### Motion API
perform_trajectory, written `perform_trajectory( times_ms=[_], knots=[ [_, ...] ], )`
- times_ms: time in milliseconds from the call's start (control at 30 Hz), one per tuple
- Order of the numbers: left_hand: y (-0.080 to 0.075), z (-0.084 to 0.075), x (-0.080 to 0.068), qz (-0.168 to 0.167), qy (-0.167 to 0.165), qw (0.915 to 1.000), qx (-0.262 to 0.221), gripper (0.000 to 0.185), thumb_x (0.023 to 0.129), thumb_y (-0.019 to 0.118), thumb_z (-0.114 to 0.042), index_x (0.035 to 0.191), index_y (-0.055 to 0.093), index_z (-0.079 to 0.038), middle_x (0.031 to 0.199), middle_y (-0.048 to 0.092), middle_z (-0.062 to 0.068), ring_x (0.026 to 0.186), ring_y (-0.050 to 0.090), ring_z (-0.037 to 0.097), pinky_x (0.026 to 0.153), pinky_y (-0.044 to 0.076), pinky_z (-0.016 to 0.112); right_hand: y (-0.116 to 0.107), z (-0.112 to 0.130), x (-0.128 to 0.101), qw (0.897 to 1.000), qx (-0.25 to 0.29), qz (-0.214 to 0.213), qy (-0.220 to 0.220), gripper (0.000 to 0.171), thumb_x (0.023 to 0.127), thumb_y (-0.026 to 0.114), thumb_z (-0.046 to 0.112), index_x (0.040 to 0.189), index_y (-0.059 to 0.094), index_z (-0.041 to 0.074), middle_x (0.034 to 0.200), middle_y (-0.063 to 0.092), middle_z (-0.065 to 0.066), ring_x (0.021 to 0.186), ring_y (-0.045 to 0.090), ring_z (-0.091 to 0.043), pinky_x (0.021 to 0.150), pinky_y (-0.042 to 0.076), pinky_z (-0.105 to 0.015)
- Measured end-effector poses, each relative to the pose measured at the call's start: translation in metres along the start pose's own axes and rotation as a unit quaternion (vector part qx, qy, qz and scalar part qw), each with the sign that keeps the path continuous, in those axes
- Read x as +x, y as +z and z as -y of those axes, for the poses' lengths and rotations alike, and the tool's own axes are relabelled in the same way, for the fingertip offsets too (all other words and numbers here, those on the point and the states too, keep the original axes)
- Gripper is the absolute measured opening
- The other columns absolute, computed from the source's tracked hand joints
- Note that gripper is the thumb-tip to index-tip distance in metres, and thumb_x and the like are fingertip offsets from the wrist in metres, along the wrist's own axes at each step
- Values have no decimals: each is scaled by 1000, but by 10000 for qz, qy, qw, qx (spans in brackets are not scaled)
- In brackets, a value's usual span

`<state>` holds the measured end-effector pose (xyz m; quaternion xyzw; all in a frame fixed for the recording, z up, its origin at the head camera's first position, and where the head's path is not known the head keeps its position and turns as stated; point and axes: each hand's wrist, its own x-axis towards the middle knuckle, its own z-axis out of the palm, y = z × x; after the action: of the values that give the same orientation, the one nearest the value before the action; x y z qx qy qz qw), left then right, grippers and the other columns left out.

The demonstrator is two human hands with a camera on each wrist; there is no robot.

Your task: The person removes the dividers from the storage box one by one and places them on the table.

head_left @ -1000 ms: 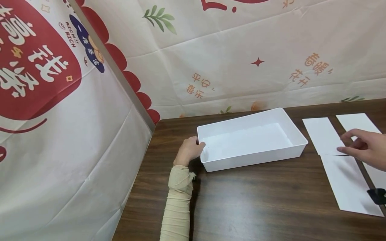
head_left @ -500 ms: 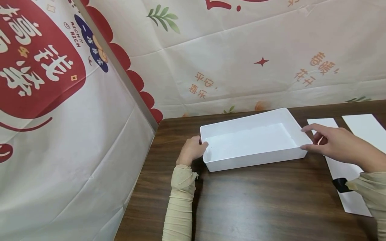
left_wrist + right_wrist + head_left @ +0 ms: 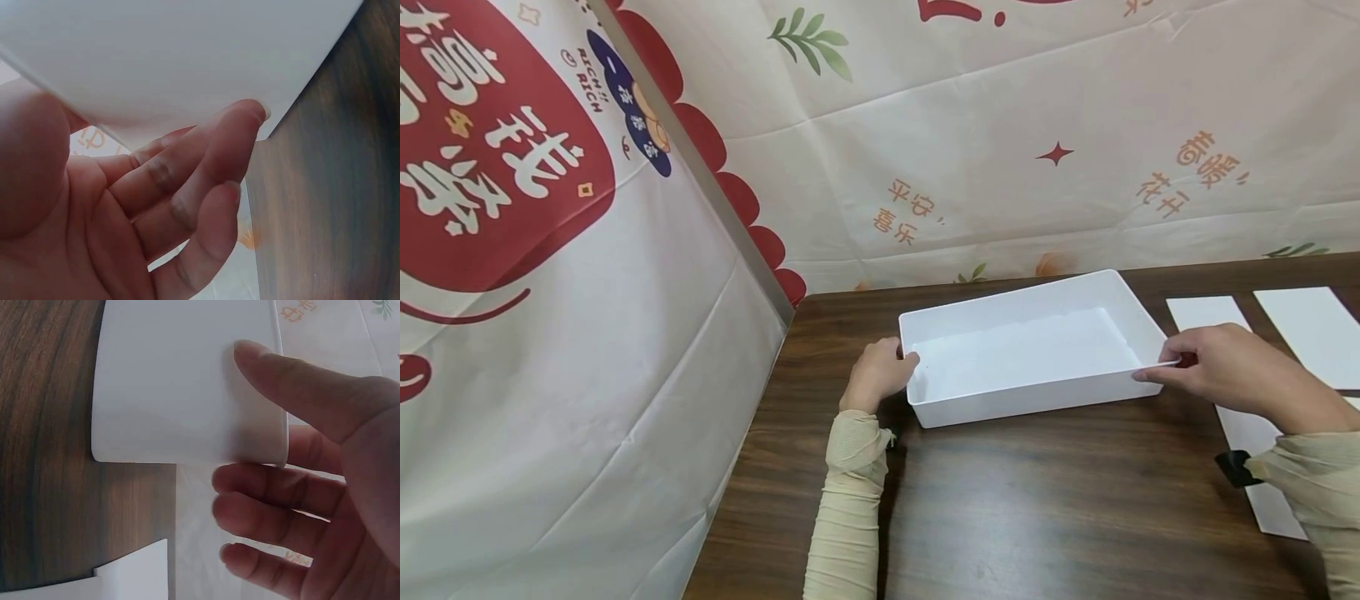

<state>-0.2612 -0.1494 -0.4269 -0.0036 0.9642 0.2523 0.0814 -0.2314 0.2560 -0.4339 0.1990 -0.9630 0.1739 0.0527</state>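
Two short ends of the shallow white rectangular plastic tray point(image 3: 1030, 354) on the dark wooden bench point(image 3: 1037, 508) are gripped by the left hand point(image 3: 874, 377) and right hand point(image 3: 1221, 371); it is judged light, stiff, slippery-walled, best held by its rim.

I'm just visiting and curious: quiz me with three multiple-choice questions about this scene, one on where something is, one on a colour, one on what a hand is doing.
1. Where do the paper sheets lie?
A. inside the tray
B. on the table, right of the tray
C. on the floor

2. What colour is the tray?
A. white
B. blue
C. black

3. What is the right hand doing?
A. resting flat on the table
B. holding a pen
C. gripping the tray's right end

Answers: 1 B, the sheets lie on the wooden table beyond the tray's right end. 2 A, it is plain white. 3 C, thumb and fingers clasp the rim.
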Motion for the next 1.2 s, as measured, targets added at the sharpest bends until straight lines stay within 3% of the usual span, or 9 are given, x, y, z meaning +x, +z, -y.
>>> perform_trajectory(
  times_ms=[200, 367, 900, 1000, 1067, 1133, 1200],
  knots=[
    [0, -2, 0, -12, -7, 10000, -35, 43, 100, 48, -46, 91, 65, -8, 76, 59, 5, 68, 54, 19, 59, 42, 32, -1, -1, -3, 9993, -99, -353, -121, 29, 78, 83, 29, 61, 61, 22, 55, 47, 13, 53, 36, -6, 49, 30, -24],
    [-1, -5, -1, -22, -92, 9999, -96, 53, 100, 45, -55, 93, 66, -7, 77, 60, 6, 69, 55, 21, 60, 44, 33, -1, 0, -3, 9991, -134, -405, -67, 30, 79, 82, 31, 60, 60, 23, 54, 47, 13, 54, 36, -8, 50, 29, -25],
    [-2, -2, -1, -458, 170, 9987, -124, 51, 99, 48, -53, 99, 70, -7, 85, 66, 5, 73, 59, 22, 67, 47, 38, 0, 3, -2, 9991, -138, -378, 165, 30, 82, 80, 29, 61, 60, 20, 54, 45, 11, 55, 37, -11, 50, 30, -27],
    [-3, 1, -3, -695, 126, 9975, -49, 48, 99, 49, -51, 101, 71, -7, 86, 67, 6, 72, 60, 22, 67, 48, 39, 1, 6, -1, 9994, -125, -277, 189, 24, 83, 79, 31, 77, 67, 12, 59, 49, 8, 56, 41, -12, 51, 33, -28],
    [-4, 3, -4, -964, 151, 9952, 10, 46, 99, 50, -49, 101, 71, -8, 86, 69, 6, 71, 60, 22, 67, 48, 39, -2, 6, 0, 9997, -84, -93, 229, 35, 85, 77, 34, 98, 69, 3, 66, 57, 4, 58, 47, -12, 51, 37, -30],
    [-5, 4, -4, -1311, 233, 9911, 60, 44, 100, 51, -46, 101, 71, -8, 88, 70, 8, 73, 62, 23, 67, 49, 40, -6, 6, 1, 9995, -10, 106, 308, 54, 88, 73, 38, 120, 61, -4, 75, 64, -2, 61, 53, -15, 52, 41, -32],
    [-7, 5, -3, -1695, 377, 9848, 96, 41, 100, 52, -43, 105, 71, -7, 93, 72, 10, 77, 66, 27, 68, 51, 42, -12, 5, 3, 9991, 42, 176, 382, 62, 93, 67, 40, 130, 52, -8, 83, 66, -9, 65, 58, -19, 53, 43, -34]
  ],
)
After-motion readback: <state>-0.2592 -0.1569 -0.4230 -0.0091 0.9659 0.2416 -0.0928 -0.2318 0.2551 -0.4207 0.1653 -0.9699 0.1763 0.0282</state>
